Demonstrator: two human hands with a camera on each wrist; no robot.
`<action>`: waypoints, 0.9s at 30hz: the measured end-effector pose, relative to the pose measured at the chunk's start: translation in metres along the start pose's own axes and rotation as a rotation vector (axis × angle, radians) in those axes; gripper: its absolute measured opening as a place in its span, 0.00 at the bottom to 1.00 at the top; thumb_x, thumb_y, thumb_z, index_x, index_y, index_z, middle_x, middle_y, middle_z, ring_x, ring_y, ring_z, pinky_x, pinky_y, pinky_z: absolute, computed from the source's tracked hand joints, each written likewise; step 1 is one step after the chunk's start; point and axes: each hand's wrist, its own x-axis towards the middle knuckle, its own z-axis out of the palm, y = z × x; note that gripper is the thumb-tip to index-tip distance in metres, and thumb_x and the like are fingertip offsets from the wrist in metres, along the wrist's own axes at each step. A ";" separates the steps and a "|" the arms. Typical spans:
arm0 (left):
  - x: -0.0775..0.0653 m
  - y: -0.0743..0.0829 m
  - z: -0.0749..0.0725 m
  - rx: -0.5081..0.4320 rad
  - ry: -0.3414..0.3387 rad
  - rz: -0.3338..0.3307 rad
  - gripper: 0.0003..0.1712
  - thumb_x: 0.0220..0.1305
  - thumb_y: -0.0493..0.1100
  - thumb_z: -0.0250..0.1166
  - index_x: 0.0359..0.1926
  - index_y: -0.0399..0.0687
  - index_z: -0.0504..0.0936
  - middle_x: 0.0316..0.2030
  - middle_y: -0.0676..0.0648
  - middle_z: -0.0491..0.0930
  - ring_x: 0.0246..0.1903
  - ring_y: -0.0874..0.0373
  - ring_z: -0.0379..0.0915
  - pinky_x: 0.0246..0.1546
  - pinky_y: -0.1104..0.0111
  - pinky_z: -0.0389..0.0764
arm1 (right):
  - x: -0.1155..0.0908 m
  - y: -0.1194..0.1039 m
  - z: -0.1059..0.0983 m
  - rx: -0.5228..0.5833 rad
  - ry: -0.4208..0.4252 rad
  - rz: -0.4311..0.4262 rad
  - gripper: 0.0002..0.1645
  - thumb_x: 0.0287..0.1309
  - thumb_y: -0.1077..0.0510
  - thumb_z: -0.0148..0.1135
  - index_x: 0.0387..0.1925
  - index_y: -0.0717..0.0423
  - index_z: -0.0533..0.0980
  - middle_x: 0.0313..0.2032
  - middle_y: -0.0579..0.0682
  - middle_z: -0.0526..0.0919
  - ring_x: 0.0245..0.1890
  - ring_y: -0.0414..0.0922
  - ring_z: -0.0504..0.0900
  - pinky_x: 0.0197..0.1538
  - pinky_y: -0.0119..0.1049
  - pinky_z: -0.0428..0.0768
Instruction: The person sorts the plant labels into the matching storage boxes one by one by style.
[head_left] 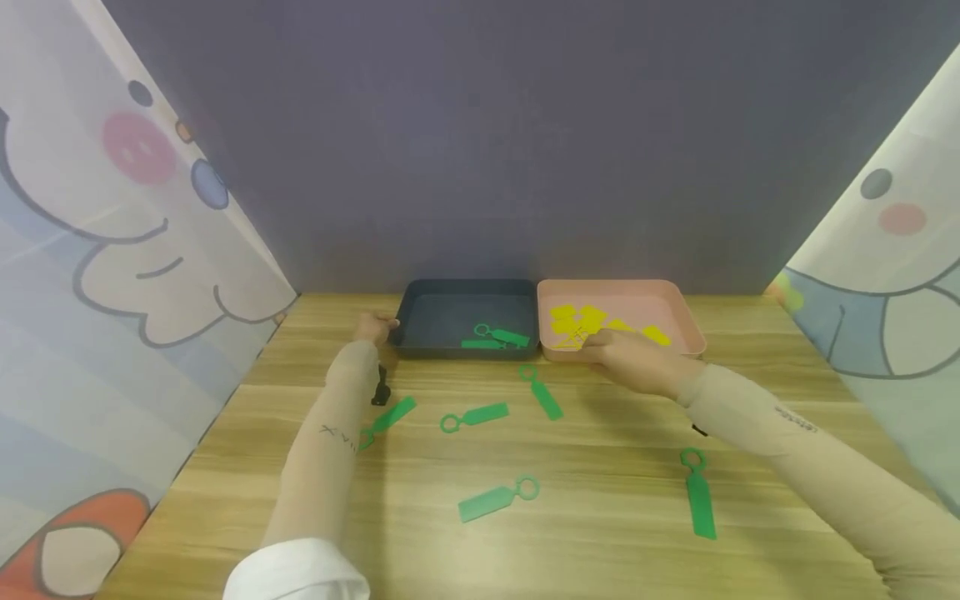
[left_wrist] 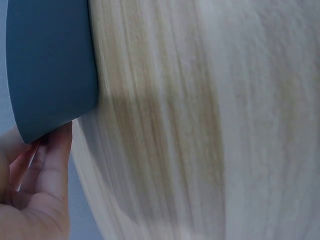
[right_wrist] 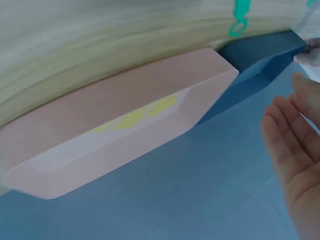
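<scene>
My left hand [head_left: 375, 327] grips the left end of a dark blue-grey tray [head_left: 467, 354], thumb at its rim and fingers against the outer wall [left_wrist: 55, 65]. Two green tags [head_left: 510, 337] with ring ends lie inside, toward its front right. Over the front edge of a pink tray [head_left: 678, 329] is my right hand [head_left: 637, 360], its fingers relaxed and holding nothing in the right wrist view. Several yellow flat pieces [head_left: 562, 312] lie in the pink tray, partly hidden by that hand in the head view.
Several green ring-ended tags lie scattered on the wooden table [head_left: 585, 533]: one near the trays [head_left: 546, 400], one at centre [head_left: 483, 414], one nearer me [head_left: 487, 503], one at right [head_left: 701, 504]. Another [head_left: 393, 414] is beside my left forearm. A dark grey wall [head_left: 480, 167] stands behind the trays.
</scene>
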 end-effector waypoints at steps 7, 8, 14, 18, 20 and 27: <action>-0.004 -0.003 0.000 0.021 -0.006 -0.006 0.20 0.64 0.43 0.56 0.54 0.37 0.75 0.59 0.37 0.70 0.61 0.43 0.63 0.62 0.56 0.65 | -0.047 -0.003 -0.004 -0.089 -0.036 -0.018 0.18 0.38 0.65 0.72 0.36 0.63 0.80 0.37 0.54 0.83 0.37 0.50 0.82 0.39 0.38 0.82; -0.003 -0.004 -0.001 0.016 -0.008 -0.009 0.20 0.64 0.43 0.56 0.54 0.37 0.75 0.59 0.37 0.69 0.61 0.43 0.62 0.62 0.56 0.64 | -0.054 -0.003 -0.005 -0.096 -0.038 -0.022 0.18 0.38 0.65 0.72 0.37 0.63 0.80 0.37 0.54 0.83 0.37 0.50 0.82 0.38 0.38 0.82; 0.000 -0.004 -0.006 -0.011 -0.019 -0.025 0.20 0.64 0.43 0.55 0.55 0.37 0.74 0.61 0.37 0.67 0.62 0.42 0.60 0.64 0.55 0.62 | -0.087 0.003 -0.006 -0.126 0.005 -0.091 0.22 0.31 0.69 0.73 0.36 0.61 0.80 0.34 0.51 0.81 0.34 0.47 0.80 0.34 0.36 0.82; 0.001 -0.003 -0.005 0.006 -0.015 -0.019 0.20 0.64 0.43 0.56 0.54 0.38 0.75 0.60 0.38 0.68 0.62 0.43 0.61 0.63 0.55 0.63 | -0.108 0.006 -0.005 -0.114 0.026 -0.165 0.26 0.25 0.74 0.72 0.35 0.59 0.80 0.35 0.50 0.83 0.35 0.48 0.81 0.35 0.37 0.81; 0.001 -0.002 -0.004 0.012 -0.012 -0.018 0.20 0.64 0.44 0.56 0.54 0.39 0.75 0.60 0.39 0.68 0.62 0.43 0.61 0.63 0.56 0.63 | -0.118 0.006 -0.004 -0.089 0.037 -0.205 0.27 0.22 0.74 0.72 0.35 0.57 0.80 0.35 0.47 0.82 0.36 0.46 0.80 0.36 0.35 0.81; 0.000 0.001 -0.001 0.012 -0.015 -0.023 0.20 0.64 0.43 0.56 0.54 0.38 0.75 0.60 0.38 0.68 0.61 0.42 0.62 0.62 0.55 0.64 | -0.147 -0.004 0.017 -0.156 0.064 -0.389 0.22 0.70 0.58 0.34 0.36 0.49 0.78 0.37 0.39 0.79 0.38 0.36 0.76 0.38 0.23 0.77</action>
